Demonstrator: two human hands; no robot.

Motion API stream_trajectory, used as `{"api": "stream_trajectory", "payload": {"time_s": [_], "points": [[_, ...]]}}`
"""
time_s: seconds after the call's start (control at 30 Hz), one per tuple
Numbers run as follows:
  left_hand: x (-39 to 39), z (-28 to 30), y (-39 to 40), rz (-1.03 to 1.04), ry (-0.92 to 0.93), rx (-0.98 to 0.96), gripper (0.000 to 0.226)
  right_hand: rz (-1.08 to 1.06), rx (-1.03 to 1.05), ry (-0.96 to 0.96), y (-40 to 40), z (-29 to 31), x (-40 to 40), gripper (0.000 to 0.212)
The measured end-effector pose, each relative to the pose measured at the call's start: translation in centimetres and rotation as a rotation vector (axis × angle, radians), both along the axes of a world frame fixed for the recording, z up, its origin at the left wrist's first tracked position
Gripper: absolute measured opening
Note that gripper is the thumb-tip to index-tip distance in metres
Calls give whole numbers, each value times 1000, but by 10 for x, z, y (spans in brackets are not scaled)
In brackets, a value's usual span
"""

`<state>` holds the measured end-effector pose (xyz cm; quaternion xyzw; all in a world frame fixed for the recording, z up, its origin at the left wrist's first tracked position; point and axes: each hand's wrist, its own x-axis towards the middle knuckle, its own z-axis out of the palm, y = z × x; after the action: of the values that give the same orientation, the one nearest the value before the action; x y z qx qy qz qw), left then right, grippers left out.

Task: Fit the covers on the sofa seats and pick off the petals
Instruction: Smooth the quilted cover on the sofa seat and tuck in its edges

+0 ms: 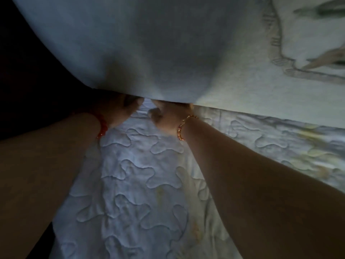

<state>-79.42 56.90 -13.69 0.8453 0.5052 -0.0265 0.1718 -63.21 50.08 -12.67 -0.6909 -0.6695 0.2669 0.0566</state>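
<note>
A pale quilted sofa cover [141, 174] with a wavy stitched pattern lies over the seat below me. Above it rises a plain light back cushion [149, 49]. My left hand [119, 111], with a red bead bracelet at the wrist, and my right hand [164, 116], with a gold chain bracelet, reach side by side into the gap where the seat meets the back cushion. The fingers of both hands are hidden under the cushion's lower edge, so I cannot see what they hold. No petals show in this dim view.
A printed cover with a stitched border and leaf pattern [308, 53] drapes at the upper right. The seat cover runs on to the right [280, 143] with faint yellowish marks. Darkness fills the far left [22, 81].
</note>
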Motion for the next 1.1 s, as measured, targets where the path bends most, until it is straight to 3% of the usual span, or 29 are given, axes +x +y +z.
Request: {"api": "stream_trajectory", "payload": {"time_s": [0.1,0.2,0.23,0.33,0.43,0.57,0.8,1.1], "points": [[12,4,-9,86,165,34,97,6,91,-100,-25,1,6,53],[36,20,-48,309,182,-8,56,-38,138,-147,-60,3,3,54],[41,23,-62,317,180,14,57,-55,103,-130,-70,6,2,56],[43,26,-108,130,123,116,65,-95,7,-83,-103,14,3,59],[38,22,-152,21,189,36,67,-110,-47,-81,-135,23,-1,61],[26,21,-207,29,221,40,69,-83,-148,-41,-182,36,-11,67],[13,32,-291,56,238,6,63,15,-216,-44,-256,52,-19,59],[11,48,-398,210,209,-80,63,139,-289,-88,-350,55,-24,69]]}}
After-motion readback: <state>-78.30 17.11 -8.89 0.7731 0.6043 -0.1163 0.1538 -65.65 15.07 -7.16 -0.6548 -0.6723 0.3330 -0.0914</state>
